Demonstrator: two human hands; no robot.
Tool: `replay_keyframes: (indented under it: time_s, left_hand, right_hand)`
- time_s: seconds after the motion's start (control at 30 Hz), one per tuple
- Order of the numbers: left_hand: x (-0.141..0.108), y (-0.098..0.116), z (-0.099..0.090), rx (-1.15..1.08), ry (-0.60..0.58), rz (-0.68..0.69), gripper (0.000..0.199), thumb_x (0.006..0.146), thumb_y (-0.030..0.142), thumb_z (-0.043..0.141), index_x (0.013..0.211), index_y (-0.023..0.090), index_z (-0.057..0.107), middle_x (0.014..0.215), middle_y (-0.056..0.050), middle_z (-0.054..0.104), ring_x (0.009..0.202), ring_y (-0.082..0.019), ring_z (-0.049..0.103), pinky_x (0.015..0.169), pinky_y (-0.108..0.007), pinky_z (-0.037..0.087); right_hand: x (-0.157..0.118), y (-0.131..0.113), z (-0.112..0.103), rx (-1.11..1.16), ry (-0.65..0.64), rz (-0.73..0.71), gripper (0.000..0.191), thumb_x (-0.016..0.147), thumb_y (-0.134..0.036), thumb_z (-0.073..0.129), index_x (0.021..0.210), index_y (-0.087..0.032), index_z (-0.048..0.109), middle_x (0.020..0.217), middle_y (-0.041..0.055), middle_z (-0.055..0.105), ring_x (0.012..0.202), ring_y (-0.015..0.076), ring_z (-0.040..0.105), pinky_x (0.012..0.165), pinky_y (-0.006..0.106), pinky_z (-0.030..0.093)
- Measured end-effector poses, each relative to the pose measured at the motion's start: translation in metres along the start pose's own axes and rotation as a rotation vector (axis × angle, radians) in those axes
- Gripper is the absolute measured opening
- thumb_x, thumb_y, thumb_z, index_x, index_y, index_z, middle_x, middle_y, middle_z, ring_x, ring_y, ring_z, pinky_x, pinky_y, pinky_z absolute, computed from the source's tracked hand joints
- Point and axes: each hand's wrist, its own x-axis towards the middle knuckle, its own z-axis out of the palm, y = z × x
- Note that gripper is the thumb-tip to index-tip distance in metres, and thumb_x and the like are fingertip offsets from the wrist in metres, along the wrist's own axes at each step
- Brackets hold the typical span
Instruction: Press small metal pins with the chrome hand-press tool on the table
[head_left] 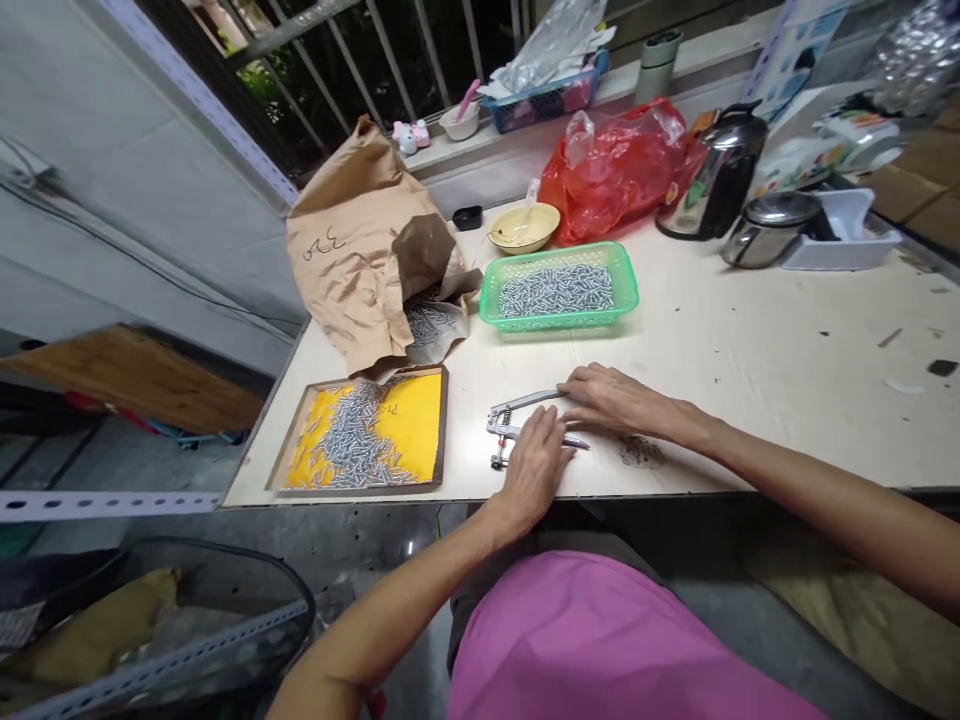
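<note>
A metal hand plier (507,432) with a spring and a small red part near its jaw lies on the table, its two handles spread apart. My left hand (535,458) is laid over the lower handle, fingers bent across it, and the handle's tip shows past the fingers. My right hand (609,402) has its fingertips closed at the end of the upper handle; the thumb's hold is partly hidden. To the left, a shallow tray (444,430) with a yellow bottom carries a heap of small silver metal pins (356,435).
A green basket (630,300) full of similar pins stands behind the plier. A brown paper bag (345,260) spills more pins at the back left. A bowl (536,240), red plastic bag (615,170), thermos jug (716,175) and steel pot (769,230) line the back.
</note>
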Motion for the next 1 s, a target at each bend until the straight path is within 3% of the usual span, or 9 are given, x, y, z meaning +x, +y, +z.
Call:
replay_keyframes:
  time_s: [0.1, 0.23, 0.33, 0.53, 0.63, 0.73, 0.87, 0.93, 1.0]
  left_hand:
    - [-0.009, 0.008, 0.006, -0.056, 0.002, -0.002, 0.037, 0.091, 0.027, 0.050, 0.126, 0.017, 0.047, 0.138, -0.017, 0.048, 0.135, -0.029, 0.036, 0.108, -0.053, 0.035]
    - [-0.016, 0.013, 0.007, -0.095, 0.007, 0.008, 0.033, 0.092, 0.029, 0.048, 0.123, 0.016, 0.051, 0.131, -0.014, 0.055, 0.132, -0.027, 0.041, 0.111, -0.054, 0.029]
    - [-0.021, 0.013, 0.007, -0.109, 0.027, -0.001, 0.036, 0.091, 0.030, 0.049, 0.124, 0.015, 0.051, 0.132, -0.014, 0.055, 0.132, -0.028, 0.041, 0.112, -0.053, 0.029]
    - [-0.032, 0.003, 0.031, -0.148, 0.015, -0.045, 0.048, 0.087, 0.028, 0.048, 0.134, 0.019, 0.046, 0.127, -0.014, 0.059, 0.118, -0.030, 0.054, 0.102, -0.047, 0.045]
    - [-0.037, -0.006, 0.049, -0.140, 0.005, -0.090, 0.050, 0.087, 0.033, 0.045, 0.137, 0.025, 0.045, 0.130, -0.012, 0.057, 0.115, -0.033, 0.056, 0.097, -0.048, 0.049]
    - [-0.039, -0.008, 0.052, -0.167, -0.021, -0.116, 0.051, 0.087, 0.035, 0.047, 0.137, 0.027, 0.043, 0.129, -0.011, 0.058, 0.114, -0.033, 0.057, 0.096, -0.047, 0.049]
    - [-0.036, 0.000, 0.032, -0.202, -0.033, -0.090, 0.050, 0.087, 0.029, 0.048, 0.136, 0.024, 0.043, 0.131, -0.010, 0.055, 0.118, -0.030, 0.053, 0.101, -0.043, 0.045]
    - [-0.032, 0.007, 0.020, -0.186, -0.024, -0.044, 0.048, 0.088, 0.029, 0.049, 0.134, 0.020, 0.043, 0.133, -0.011, 0.053, 0.123, -0.029, 0.049, 0.106, -0.043, 0.040]
    - [-0.030, 0.013, 0.011, -0.146, 0.012, -0.005, 0.046, 0.089, 0.034, 0.050, 0.132, 0.017, 0.045, 0.133, -0.012, 0.052, 0.128, -0.029, 0.043, 0.110, -0.044, 0.035]
  right_hand:
    - [0.013, 0.007, 0.003, -0.068, 0.034, 0.050, 0.019, 0.092, -0.022, 0.046, 0.096, -0.014, 0.063, 0.097, 0.0112, 0.060, 0.092, 0.0225, 0.051, 0.076, 0.031, 0.035]
    - [0.037, 0.016, 0.003, -0.103, 0.047, 0.048, 0.016, 0.090, -0.020, 0.047, 0.089, -0.015, 0.063, 0.094, 0.0098, 0.062, 0.090, 0.0218, 0.052, 0.075, 0.031, 0.034]
    - [0.050, -0.002, -0.001, -0.180, 0.023, 0.074, 0.019, 0.089, -0.015, 0.046, 0.088, -0.015, 0.064, 0.092, 0.0117, 0.063, 0.089, 0.0235, 0.053, 0.071, 0.033, 0.034]
    - [0.067, -0.083, 0.026, -0.106, 0.032, -0.453, 0.015, 0.084, -0.018, 0.055, 0.077, -0.027, 0.064, 0.085, 0.0051, 0.064, 0.087, 0.0230, 0.054, 0.066, 0.037, 0.038]
    - [0.077, -0.099, 0.042, -0.144, 0.050, -0.578, 0.012, 0.077, -0.017, 0.060, 0.067, -0.024, 0.060, 0.082, 0.0052, 0.063, 0.083, 0.0232, 0.053, 0.068, 0.038, 0.040]
    - [0.084, -0.101, 0.046, -0.166, 0.026, -0.635, 0.011, 0.072, -0.014, 0.062, 0.067, -0.023, 0.059, 0.077, 0.0050, 0.063, 0.082, 0.0236, 0.053, 0.070, 0.038, 0.040]
    - [0.082, -0.102, 0.029, -0.005, 0.025, -0.545, 0.015, 0.080, -0.010, 0.052, 0.078, -0.023, 0.059, 0.079, 0.0043, 0.064, 0.079, 0.0195, 0.056, 0.069, 0.032, 0.041]
    - [0.081, -0.099, 0.010, 0.153, 0.125, -0.469, 0.017, 0.084, -0.011, 0.045, 0.087, -0.021, 0.059, 0.083, 0.0044, 0.063, 0.079, 0.0170, 0.056, 0.070, 0.029, 0.043]
    - [0.083, -0.088, -0.018, 0.253, 0.331, -0.400, 0.016, 0.088, -0.015, 0.042, 0.090, -0.019, 0.057, 0.085, 0.0057, 0.062, 0.081, 0.0170, 0.056, 0.073, 0.029, 0.044]
